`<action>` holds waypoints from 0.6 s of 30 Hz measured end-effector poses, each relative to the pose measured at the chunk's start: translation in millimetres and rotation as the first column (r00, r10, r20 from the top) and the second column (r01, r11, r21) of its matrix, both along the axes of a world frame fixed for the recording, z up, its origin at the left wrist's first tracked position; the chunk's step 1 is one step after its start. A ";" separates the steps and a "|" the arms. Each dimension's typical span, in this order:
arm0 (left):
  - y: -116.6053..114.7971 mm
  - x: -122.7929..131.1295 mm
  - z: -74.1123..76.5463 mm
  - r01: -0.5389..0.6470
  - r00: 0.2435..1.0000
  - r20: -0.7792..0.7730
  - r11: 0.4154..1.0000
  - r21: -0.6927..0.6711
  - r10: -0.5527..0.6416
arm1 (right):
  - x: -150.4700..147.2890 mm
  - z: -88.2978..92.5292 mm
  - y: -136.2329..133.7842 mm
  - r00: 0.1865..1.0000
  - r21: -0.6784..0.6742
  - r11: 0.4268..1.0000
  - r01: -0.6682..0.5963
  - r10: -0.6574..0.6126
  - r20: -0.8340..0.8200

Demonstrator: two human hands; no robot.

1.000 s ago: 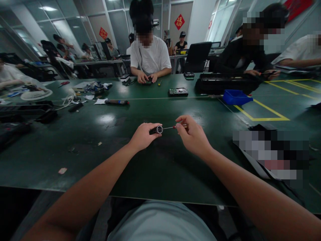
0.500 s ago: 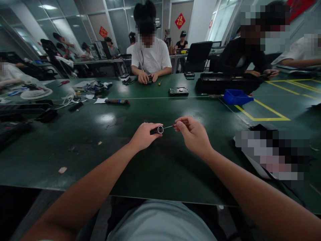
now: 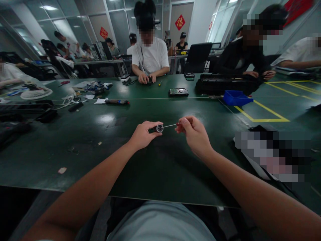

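Over the near half of our green table (image 3: 87, 137), the fingers of our left hand (image 3: 141, 136) grip a dark tube (image 3: 158, 130), and those of our right hand (image 3: 197, 135) pinch a screwdriver (image 3: 170, 126), its shaft reaching the tube's open end. Farther across we see a hard drive (image 3: 178, 92), a blue tray (image 3: 237, 98) near yellow lines (image 3: 271, 120), and a co-worker (image 3: 150, 55) in white; behind stand glass partitions (image 3: 115, 28) and a door (image 3: 187, 14) bearing a red paper diamond (image 3: 180, 22).
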State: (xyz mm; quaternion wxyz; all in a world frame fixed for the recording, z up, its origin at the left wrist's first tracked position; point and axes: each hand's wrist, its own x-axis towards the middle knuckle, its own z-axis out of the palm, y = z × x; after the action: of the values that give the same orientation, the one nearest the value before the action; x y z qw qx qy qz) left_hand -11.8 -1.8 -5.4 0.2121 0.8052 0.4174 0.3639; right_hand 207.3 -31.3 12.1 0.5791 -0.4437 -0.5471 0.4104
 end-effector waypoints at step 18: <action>-5.2 5.8 3.3 0.009 0.991 -0.134 0.999 0.054 -0.002 | 4.8 1.7 -1.3 0.964 0.164 0.984 0.071 -0.110 0.240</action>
State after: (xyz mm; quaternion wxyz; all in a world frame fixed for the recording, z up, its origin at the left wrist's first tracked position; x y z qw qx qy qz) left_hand -6.0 -6.9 -2.1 0.1626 0.8343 0.4185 0.3199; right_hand 212.1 -32.6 13.8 0.5568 -0.4701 -0.6245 0.2811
